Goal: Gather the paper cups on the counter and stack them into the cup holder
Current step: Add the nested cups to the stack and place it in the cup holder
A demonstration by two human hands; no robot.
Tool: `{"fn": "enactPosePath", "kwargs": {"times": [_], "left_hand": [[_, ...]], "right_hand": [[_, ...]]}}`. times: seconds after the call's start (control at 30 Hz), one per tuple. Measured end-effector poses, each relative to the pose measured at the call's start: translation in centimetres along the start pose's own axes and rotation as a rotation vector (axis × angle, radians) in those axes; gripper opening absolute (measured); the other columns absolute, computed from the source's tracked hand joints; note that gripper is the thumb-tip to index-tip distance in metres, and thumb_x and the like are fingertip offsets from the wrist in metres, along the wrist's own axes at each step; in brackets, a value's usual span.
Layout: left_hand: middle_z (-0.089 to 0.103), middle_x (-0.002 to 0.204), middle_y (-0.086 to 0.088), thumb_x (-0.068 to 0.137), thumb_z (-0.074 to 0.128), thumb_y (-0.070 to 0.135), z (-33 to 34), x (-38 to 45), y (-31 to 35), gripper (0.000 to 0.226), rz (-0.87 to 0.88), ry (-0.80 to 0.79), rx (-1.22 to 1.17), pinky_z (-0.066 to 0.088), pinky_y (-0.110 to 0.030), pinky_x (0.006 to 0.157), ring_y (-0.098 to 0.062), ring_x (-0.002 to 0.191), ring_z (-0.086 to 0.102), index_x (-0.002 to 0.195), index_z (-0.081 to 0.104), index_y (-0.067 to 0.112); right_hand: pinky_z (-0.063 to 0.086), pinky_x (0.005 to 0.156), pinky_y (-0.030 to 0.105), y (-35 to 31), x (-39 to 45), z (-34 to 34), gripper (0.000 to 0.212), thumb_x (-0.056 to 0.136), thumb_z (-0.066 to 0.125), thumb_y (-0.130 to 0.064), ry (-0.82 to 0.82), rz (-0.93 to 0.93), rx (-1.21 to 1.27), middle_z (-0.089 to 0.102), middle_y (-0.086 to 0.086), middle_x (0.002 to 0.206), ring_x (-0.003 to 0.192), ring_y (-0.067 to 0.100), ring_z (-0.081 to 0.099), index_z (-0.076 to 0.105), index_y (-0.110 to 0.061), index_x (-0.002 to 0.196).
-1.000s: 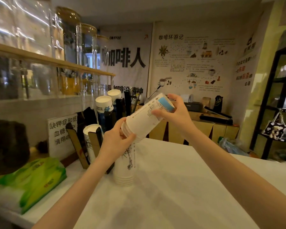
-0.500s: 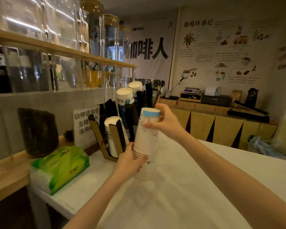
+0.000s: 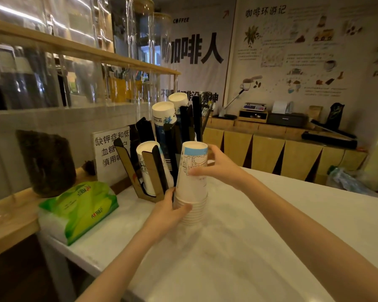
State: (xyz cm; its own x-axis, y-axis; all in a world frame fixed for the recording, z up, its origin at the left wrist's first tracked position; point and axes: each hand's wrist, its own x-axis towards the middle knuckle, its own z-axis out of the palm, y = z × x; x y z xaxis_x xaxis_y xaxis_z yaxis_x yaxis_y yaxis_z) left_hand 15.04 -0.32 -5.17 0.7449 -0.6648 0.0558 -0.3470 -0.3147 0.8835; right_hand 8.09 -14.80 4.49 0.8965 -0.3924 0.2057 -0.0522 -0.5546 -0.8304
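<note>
White counter point(image 3: 238, 247) open rightward

Cup stack point(image 3: 191, 188) stands right of cup holder point(image 3: 150, 168).

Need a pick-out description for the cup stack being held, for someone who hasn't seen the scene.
Start at the white counter, just right of the brown-and-black cup holder. The cup stack stands upside down there, left hand at its rims, right hand around the top cup. Unlike the stacks slotted in the holder, it stands free and has a light blue band with line drawings.
</note>
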Motion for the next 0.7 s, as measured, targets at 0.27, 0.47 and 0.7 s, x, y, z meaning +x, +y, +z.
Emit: {"fn": "enactPosePath", "kwargs": {"times": [0.27,0.47,0.7], "left_hand": [[0.044,0.139,-0.003,0.076,0.068,0.028,0.5,-0.3,-0.1,0.082,0.014,-0.039,-0.215,0.038,-0.025,0.090,-0.014,0.112,0.046,0.140,0.016,0.024],[0.047,0.135,0.002,0.072,0.073,0.027,1.4,-0.2,0.0,0.082,0.022,-0.038,-0.343,0.041,-0.039,0.104,-0.018,0.119,0.047,0.138,0.024,0.028],[0.057,0.123,0.006,0.071,0.072,0.032,-0.1,-1.0,3.9,0.065,0.185,0.051,-0.273,0.046,-0.037,0.097,-0.014,0.106,0.055,0.126,0.036,0.037]], "right_hand": [[0.033,0.106,0.043,5.8,-2.7,3.4,0.060,0.080,0.052,-0.055,-0.138,0.348,0.347,0.045,-0.004,0.133,0.122,0.023,0.044,0.033,-0.032,0.132],[0.040,0.095,0.039,6.0,-3.7,4.2,0.055,0.080,0.053,-0.054,-0.016,0.299,0.415,0.050,-0.006,0.124,0.114,0.019,0.048,0.040,-0.032,0.129],[0.046,0.094,0.045,3.0,-4.2,1.9,0.048,0.078,0.055,-0.054,0.099,0.202,0.433,0.059,-0.004,0.122,0.109,0.021,0.057,0.050,-0.032,0.121]]}}
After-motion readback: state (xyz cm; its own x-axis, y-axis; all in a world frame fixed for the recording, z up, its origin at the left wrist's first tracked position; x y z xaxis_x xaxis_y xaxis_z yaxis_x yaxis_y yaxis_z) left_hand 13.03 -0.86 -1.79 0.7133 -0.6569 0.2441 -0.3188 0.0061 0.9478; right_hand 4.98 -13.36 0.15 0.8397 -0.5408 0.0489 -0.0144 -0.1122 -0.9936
